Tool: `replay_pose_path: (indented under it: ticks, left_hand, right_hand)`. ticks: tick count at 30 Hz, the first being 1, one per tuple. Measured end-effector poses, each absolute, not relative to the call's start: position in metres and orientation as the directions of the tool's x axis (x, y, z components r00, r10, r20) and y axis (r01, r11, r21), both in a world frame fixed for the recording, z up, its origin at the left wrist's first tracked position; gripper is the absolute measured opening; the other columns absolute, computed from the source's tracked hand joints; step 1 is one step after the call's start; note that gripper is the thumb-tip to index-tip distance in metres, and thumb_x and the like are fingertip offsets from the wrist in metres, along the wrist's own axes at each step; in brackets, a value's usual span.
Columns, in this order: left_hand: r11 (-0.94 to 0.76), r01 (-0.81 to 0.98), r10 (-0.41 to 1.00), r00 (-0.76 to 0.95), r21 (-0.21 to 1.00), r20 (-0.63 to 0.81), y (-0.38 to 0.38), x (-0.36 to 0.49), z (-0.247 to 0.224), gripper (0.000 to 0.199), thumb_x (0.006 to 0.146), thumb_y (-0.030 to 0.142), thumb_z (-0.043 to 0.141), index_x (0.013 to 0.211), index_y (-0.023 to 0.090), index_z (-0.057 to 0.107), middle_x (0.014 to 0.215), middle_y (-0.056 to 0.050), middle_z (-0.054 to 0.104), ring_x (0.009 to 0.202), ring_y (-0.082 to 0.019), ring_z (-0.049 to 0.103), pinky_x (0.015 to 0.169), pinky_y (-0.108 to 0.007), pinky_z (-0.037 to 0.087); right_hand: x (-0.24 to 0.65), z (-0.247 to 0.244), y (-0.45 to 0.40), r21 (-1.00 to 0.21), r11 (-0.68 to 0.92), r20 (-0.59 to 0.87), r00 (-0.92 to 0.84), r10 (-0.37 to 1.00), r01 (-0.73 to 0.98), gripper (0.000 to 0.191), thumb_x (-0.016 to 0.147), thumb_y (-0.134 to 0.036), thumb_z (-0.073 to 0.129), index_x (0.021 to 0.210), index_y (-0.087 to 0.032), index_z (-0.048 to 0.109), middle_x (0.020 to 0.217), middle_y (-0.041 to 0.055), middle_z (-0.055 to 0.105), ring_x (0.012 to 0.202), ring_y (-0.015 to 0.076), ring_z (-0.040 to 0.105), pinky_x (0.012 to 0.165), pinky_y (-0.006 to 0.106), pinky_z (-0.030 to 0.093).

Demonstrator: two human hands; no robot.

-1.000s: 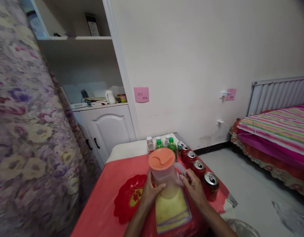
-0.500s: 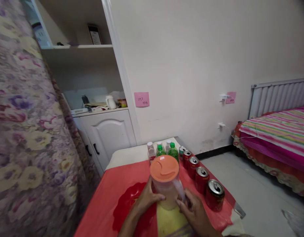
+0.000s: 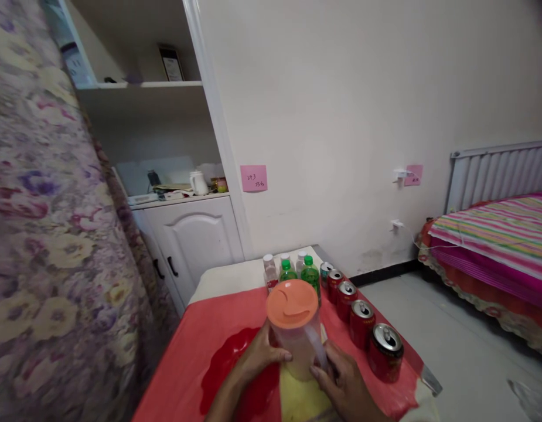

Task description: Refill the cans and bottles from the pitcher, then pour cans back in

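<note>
The left hand (image 3: 266, 356) is clamped on the side of a translucent jug (image 3: 297, 351), its thumb across the front, and the right hand (image 3: 344, 382) is closed around the jug's handle (image 3: 315, 346). The 2 hands are apart, with the jug between them. Its orange lid (image 3: 292, 303) is on (a curved groove runs across the top). The jug is upright or nearly so, over the near part of the surface (image 3: 195, 334), above a yellow sheet (image 3: 301, 400); whether its base touches the sheet I cannot tell.

To the left of the jug lies a red dish (image 3: 222, 366) with a wavy rim, partly behind the left forearm. Beyond the jug stand 2 bottles with green caps (image 3: 310, 275), and just behind and beside them 3 clear bottles with white caps (image 3: 269, 272). A line of 5 cans (image 3: 385, 358) runs down the right side, the farthest teal-topped, the rest mostly red.

A floral curtain (image 3: 46, 234) hangs at left beside a white cabinet (image 3: 195, 228). On the wall are 2 pink notes (image 3: 254, 179), and a bed (image 3: 503, 228) with a striped cover is at right.
</note>
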State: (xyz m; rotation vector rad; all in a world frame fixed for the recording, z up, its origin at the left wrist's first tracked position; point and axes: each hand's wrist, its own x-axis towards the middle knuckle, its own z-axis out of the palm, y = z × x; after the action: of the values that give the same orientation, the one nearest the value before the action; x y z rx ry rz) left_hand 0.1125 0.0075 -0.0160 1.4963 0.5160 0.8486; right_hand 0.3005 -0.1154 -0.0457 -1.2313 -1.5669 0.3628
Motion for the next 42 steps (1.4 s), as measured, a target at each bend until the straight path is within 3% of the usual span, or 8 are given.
replay_pose_path:
  ticks: [15,19,22,25,28,32,38,42]
  left_hand:
    - [-0.124,-0.128,0.709,0.682,0.984,0.178,0.005,0.098,0.006,0.095,0.051,0.043,0.093,0.137,0.031,0.055,0.140,-0.009,0.062,0.138,-0.035,0.048,0.117,-0.053,0.032]
    - [-0.255,0.108,0.866,0.468,0.961,0.177,0.013,0.077,0.022,0.073,0.062,0.054,0.083,0.125,0.023,0.064,0.126,-0.015,0.071,0.120,-0.038,0.063,0.106,-0.057,0.044]
    - [-0.373,0.199,0.903,0.301,0.906,0.306,0.003,0.082,0.055,0.056,0.081,0.053,0.067,0.128,0.023,0.061,0.140,-0.014,0.061,0.135,-0.033,0.051,0.117,-0.054,0.031]
    - [-0.681,0.329,0.712,0.504,0.654,0.489,-0.015,0.108,0.094,0.061,0.082,0.044,0.070,0.139,0.029,0.056,0.153,-0.009,0.049,0.145,-0.031,0.039,0.121,-0.050,0.026]
    - [-0.778,0.300,0.558,0.734,0.552,0.388,-0.021,0.138,0.120,0.073,0.071,0.045,0.081,0.138,0.031,0.057,0.157,-0.009,0.045,0.148,-0.038,0.032,0.122,-0.058,0.018]
    - [-0.755,0.393,0.559,0.805,0.525,0.200,-0.010,0.156,0.127,0.074,0.065,0.046,0.083,0.134,0.030,0.061,0.153,-0.012,0.049,0.145,-0.046,0.033,0.119,-0.067,0.014]
    - [-0.715,0.310,0.593,0.743,0.626,0.310,0.003,0.145,0.121,0.054,0.074,0.045,0.076,0.125,0.030,0.068,0.144,-0.007,0.061,0.137,-0.036,0.048,0.119,-0.051,0.029]
    - [-0.736,0.273,0.585,0.717,0.619,0.379,0.004,0.131,0.128,0.034,0.091,0.040,0.055,0.116,0.025,0.072,0.117,-0.008,0.075,0.110,-0.027,0.066,0.101,-0.041,0.049]
  right_hand:
    - [0.291,-0.058,-0.104,-0.688,0.519,0.555,-0.094,0.827,0.508,0.002,0.082,-0.020,0.056,0.084,-0.021,0.058,0.077,0.0025,0.065,0.065,0.0172,0.060,0.059,0.024,0.045]
    - [0.293,-0.054,-0.107,-0.695,0.488,0.532,-0.078,0.843,0.528,0.004,0.081,-0.019,0.057,0.084,-0.021,0.059,0.080,0.0038,0.067,0.069,0.0183,0.063,0.063,0.025,0.047]
    - [0.292,-0.053,-0.111,-0.696,0.495,0.546,-0.063,0.835,0.520,0.004,0.085,-0.023,0.056,0.085,-0.021,0.060,0.080,0.0040,0.067,0.067,0.0180,0.063,0.061,0.025,0.047]
    - [0.291,-0.050,-0.114,-0.685,0.507,0.587,-0.016,0.809,0.522,0.008,0.088,-0.027,0.056,0.084,-0.022,0.060,0.077,0.0033,0.066,0.065,0.0177,0.061,0.060,0.025,0.046]
    - [0.290,-0.046,-0.115,-0.668,0.524,0.605,-0.025,0.796,0.528,0.009,0.088,-0.027,0.055,0.081,-0.023,0.059,0.075,0.0025,0.064,0.064,0.0174,0.059,0.060,0.025,0.045]
    - [0.292,-0.041,-0.114,-0.697,0.522,0.547,-0.107,0.830,0.491,0.010,0.087,-0.025,0.053,0.079,-0.022,0.058,0.076,0.0025,0.063,0.067,0.0177,0.059,0.062,0.026,0.045]
    - [0.292,-0.037,-0.111,-0.733,0.547,0.526,-0.173,0.832,0.403,0.008,0.087,-0.025,0.050,0.082,-0.021,0.056,0.079,0.0024,0.062,0.070,0.0171,0.057,0.063,0.026,0.045]
    - [0.291,-0.042,-0.110,-0.707,0.568,0.560,-0.159,0.813,0.422,0.017,0.092,-0.032,0.049,0.083,-0.021,0.059,0.078,0.0029,0.062,0.069,0.0172,0.057,0.063,0.026,0.046]
